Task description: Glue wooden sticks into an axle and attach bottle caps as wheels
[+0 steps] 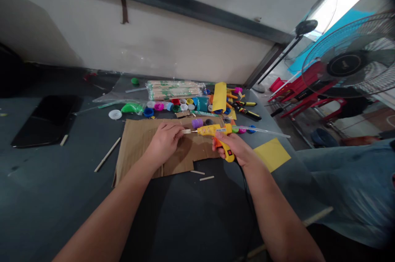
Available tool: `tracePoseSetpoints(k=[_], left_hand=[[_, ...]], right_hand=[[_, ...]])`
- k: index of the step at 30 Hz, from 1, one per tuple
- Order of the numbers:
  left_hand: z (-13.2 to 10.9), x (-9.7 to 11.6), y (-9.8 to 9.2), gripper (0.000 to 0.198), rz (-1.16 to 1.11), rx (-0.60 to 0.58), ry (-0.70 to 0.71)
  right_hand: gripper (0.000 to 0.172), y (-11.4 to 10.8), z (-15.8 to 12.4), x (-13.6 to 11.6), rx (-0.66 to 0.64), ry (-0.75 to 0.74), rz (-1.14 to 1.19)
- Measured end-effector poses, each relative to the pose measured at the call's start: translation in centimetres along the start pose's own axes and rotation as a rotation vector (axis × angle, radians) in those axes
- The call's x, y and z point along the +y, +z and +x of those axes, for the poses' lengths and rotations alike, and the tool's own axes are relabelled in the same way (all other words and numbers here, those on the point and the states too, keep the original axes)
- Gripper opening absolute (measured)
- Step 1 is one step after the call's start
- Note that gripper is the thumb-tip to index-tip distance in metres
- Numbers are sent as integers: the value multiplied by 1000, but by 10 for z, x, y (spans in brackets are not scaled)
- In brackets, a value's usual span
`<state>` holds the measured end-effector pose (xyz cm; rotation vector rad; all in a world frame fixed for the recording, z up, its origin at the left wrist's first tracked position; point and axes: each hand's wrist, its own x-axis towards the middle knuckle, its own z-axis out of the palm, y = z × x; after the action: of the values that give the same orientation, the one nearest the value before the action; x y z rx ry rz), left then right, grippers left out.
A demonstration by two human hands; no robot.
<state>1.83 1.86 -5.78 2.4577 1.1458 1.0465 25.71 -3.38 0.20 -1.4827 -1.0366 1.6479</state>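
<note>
In my right hand (231, 146) is a yellow glue gun (212, 131), its nozzle pointing left and a long clear glue stick (262, 130) sticking out of its back. My left hand (166, 140) pinches short pale wooden sticks (186, 131), whose ends meet the nozzle tip or lie just beside it; how many sticks there are I cannot tell. Both hands are over a piece of brown cardboard (132, 142) on the dark table. Just behind the gun sits a purple bottle cap (197, 123). A black cord hangs from the gun's handle.
Behind the cardboard lie many coloured bottle caps (159, 106), a plastic pack of wooden chopsticks (175, 90) and black-and-yellow pliers (247, 111). Yellow paper (273, 155) is at the right, a black phone (46, 120) at the left. Loose sticks (107, 155) dot the table. A fan (345, 64) and a person's jeans (348, 183) are at the right.
</note>
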Motion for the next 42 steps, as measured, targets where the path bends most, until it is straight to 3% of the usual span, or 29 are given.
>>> tracePoseSetpoints(k=[18,42], left_hand=[[2,3,-1,21,0,11,-1],[0,2,-1,18,2,12,3]], right_hand=[[40,5,7,6,24,0,101],[39,-4,1,2,-25,11,9]])
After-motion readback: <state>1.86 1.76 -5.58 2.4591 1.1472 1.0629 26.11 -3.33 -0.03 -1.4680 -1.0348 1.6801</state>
